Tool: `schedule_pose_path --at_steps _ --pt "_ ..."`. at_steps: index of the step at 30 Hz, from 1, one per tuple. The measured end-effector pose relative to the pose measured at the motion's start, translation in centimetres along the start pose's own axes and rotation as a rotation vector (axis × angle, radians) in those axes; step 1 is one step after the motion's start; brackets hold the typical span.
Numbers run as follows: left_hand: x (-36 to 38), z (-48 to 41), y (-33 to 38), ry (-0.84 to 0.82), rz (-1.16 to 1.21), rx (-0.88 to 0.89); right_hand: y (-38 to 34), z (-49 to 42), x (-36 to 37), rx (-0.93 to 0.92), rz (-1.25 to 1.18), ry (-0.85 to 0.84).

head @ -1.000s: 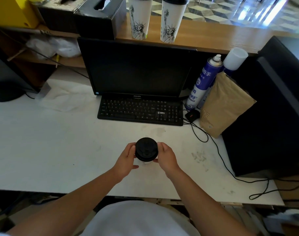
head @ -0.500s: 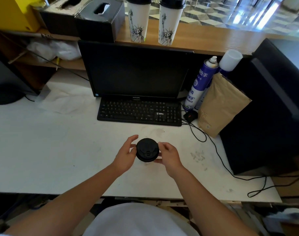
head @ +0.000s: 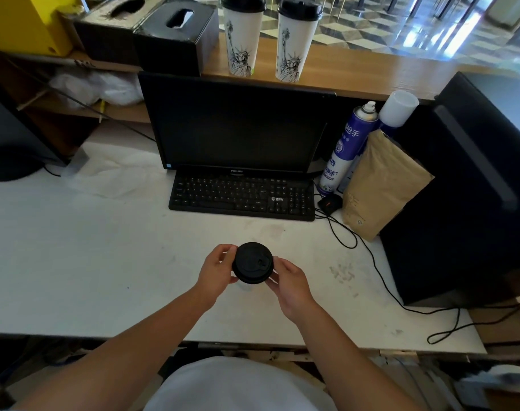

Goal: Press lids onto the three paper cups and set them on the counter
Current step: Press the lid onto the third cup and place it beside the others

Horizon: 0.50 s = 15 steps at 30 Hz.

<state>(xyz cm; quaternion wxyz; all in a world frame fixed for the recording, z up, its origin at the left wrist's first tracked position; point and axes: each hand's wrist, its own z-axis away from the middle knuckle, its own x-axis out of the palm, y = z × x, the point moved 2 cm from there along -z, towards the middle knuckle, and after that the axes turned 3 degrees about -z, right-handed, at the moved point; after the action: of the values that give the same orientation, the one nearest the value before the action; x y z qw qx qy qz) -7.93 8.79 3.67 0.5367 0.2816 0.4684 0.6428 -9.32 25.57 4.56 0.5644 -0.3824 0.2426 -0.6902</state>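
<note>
Two counters fill the view: a white counter (head: 75,262) in front, scuffed and stained, and behind it a raised wooden counter (head: 356,72). A black computer case (head: 466,188) stands at the right end of the white counter. A dark monitor (head: 238,126) stands at the centre, its top edge just below the wooden counter. A black keyboard (head: 242,198) lies directly in front of the monitor. A brown paper bag (head: 383,185) leans against the computer case, with a blue and white spray can (head: 346,146) upright just beside it. Two dark tissue boxes (head: 178,37) sit side by side at the left of the wooden counter.

Right of the boxes, two lidded paper cups (head: 242,40) stand upright on the wooden counter, near each other but apart. Each is white with a statue print and carries a black lid.

Both forearms reach over the front centre of the white counter. The left hand (head: 217,271) and the right hand (head: 288,280) each have a closed grip on the rim of a black lid (head: 252,262), with fingers and thumb curled around opposite sides. The lid faces the camera and covers the third cup (head: 246,286), of which only a pale sliver shows beneath. Whether that cup's base rests on the white counter cannot be told.
</note>
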Motion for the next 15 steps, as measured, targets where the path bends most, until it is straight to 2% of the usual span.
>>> schedule_pose_path --at_steps 7,12,15 --pt "-0.2 0.2 -0.7 -0.003 -0.045 -0.044 0.9 -0.5 0.3 -0.030 0.163 0.028" --pt "-0.3 0.2 -0.4 0.037 -0.344 0.137 0.6 -0.6 0.8 -0.164 0.487 0.071" --pt "-0.3 0.1 -0.3 0.010 -0.395 0.181 0.1 -0.4 1.1 -0.275 0.640 0.075"
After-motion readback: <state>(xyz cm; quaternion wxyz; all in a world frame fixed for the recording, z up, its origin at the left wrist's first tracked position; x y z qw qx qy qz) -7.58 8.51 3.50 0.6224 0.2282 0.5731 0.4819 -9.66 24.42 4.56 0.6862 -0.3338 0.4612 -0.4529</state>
